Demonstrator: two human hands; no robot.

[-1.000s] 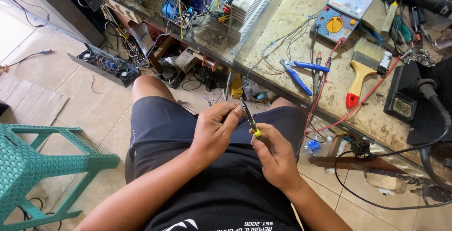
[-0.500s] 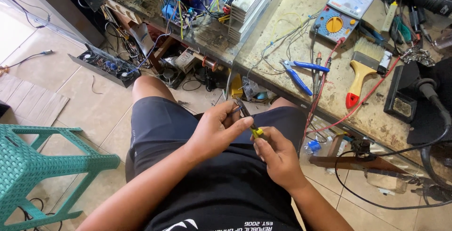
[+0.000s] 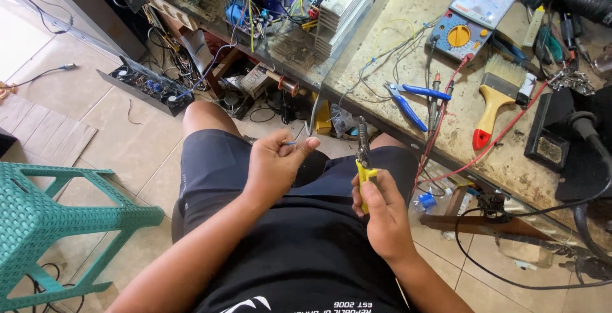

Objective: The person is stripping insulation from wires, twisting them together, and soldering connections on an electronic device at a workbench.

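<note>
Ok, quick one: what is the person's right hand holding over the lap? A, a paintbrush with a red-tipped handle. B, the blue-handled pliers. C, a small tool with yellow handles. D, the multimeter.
C: the right hand is closed on a small tool with yellow handles, while the paintbrush, the blue-handled pliers and the multimeter all lie on the workbench.

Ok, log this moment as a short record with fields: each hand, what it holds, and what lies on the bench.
left hand: pinches a short thin blue wire between thumb and fingers, above the lap
right hand: grips yellow-handled pliers, tip pointing up, apart from the wire
hands: separated, not touching
workbench: blue-handled pliers, analog multimeter with red lead, paintbrush with yellow and red handle
floor side: green plastic stool on tiles
</note>
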